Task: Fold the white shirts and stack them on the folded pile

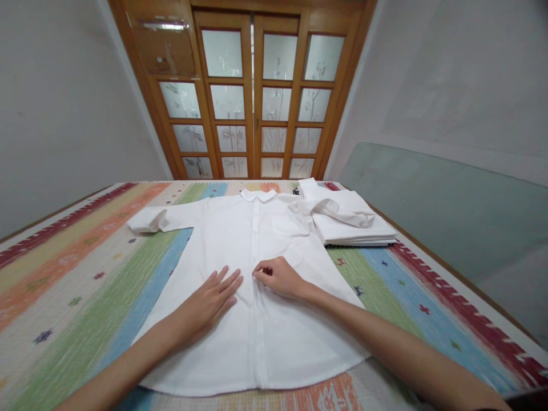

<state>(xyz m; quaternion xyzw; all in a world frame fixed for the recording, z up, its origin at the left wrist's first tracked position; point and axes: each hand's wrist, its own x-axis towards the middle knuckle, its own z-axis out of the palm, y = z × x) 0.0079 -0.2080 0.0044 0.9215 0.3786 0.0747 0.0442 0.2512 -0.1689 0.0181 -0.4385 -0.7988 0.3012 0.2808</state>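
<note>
Shirt (pixel 231 234) spread under both hands, placket (pixel 256 228) running 12 to 6.
The left hand (pixel 220 294) lies flat, fingers slightly spread, gripping nothing, the placket at its 3 o'clock. The nearer right hand (pixel 278 277) is at the placket, which lies at its 9 o'clock; thumb and fingertips are drawn together, but I cannot tell whether they pinch cloth. Collar (pixel 258 196) at 12, hem (pixel 240 391) at 6.
</note>
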